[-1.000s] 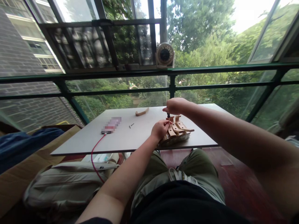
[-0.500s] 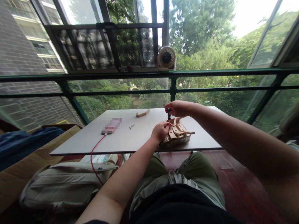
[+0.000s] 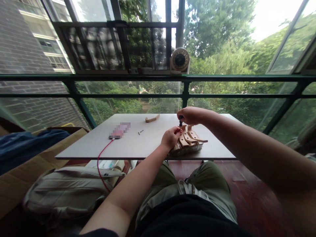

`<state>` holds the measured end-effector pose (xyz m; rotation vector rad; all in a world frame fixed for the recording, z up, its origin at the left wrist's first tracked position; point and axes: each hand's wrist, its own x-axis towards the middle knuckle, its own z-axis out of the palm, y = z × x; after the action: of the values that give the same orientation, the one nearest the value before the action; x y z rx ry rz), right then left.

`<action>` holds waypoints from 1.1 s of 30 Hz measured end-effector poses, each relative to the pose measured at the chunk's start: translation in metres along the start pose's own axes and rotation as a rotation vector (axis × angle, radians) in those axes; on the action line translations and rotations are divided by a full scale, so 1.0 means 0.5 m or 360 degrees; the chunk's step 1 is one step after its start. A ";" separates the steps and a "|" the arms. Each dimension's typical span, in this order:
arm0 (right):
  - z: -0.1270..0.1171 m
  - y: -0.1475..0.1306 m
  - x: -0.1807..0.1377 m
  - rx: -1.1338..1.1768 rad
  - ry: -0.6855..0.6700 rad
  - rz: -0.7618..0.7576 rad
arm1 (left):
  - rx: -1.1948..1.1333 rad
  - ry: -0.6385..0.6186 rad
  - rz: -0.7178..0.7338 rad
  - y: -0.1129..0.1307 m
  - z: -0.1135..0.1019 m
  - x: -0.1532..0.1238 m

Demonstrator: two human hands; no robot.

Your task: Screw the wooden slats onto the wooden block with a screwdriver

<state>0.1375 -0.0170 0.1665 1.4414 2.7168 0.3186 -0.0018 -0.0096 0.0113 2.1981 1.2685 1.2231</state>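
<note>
My right hand (image 3: 190, 115) is closed around the dark handle of a screwdriver (image 3: 181, 121), which points down. My left hand (image 3: 170, 137) has its fingers pinched together at the screwdriver's lower end; what they grip is too small to make out. Beneath and beside them lie several curved wooden hooks (image 3: 189, 137) with dark holes. These rest side by side on a plastic-wrapped block (image 3: 188, 150) at the table's near edge. The fingers hide part of the leftmost wooden piece.
On the white table (image 3: 133, 148) lie another wooden hook (image 3: 152, 118), two small screws (image 3: 140, 132) and a blurred phone-like device (image 3: 120, 130) with a red cable (image 3: 100, 161). A round fan (image 3: 180, 60) stands by the window. A backpack (image 3: 66, 187) sits below left.
The view has shifted slightly, so the scene sits a little further right. Both hands stay at the same spot, and the screwdriver remains upright in the right hand.
</note>
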 end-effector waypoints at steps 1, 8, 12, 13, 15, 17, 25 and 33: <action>-0.003 -0.003 -0.001 -0.0009 -0.0008 0.0012 | 0.0002 0.0002 -0.0002 -0.002 0.000 0.001; -0.029 -0.030 -0.005 -0.0033 -0.0122 0.0165 | 0.0007 -0.0025 -0.0004 -0.002 0.000 0.003; -0.034 -0.043 0.002 -0.0016 -0.0168 0.0262 | 0.0017 -0.0045 0.0003 0.001 0.000 0.002; -0.032 -0.044 0.004 -0.0013 -0.0166 0.0285 | 0.0021 -0.0051 0.0002 0.002 0.000 0.002; -0.025 -0.042 0.010 -0.0011 -0.0146 0.0321 | 0.0031 -0.0060 -0.0002 0.003 -0.001 0.002; -0.015 -0.035 0.016 -0.0015 -0.0107 0.0346 | 0.0039 -0.0065 -0.0007 0.005 0.000 0.002; 0.021 0.003 0.016 -0.0029 -0.0024 0.0309 | 0.0062 -0.0082 0.0036 0.005 -0.001 0.005; -0.003 0.010 -0.012 0.0009 0.0064 -0.0064 | 0.0071 -0.0103 0.0038 0.009 -0.003 0.005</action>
<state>0.1448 -0.0193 0.1687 1.3949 2.7763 0.3416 0.0000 -0.0103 0.0165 2.2711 1.2593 1.1331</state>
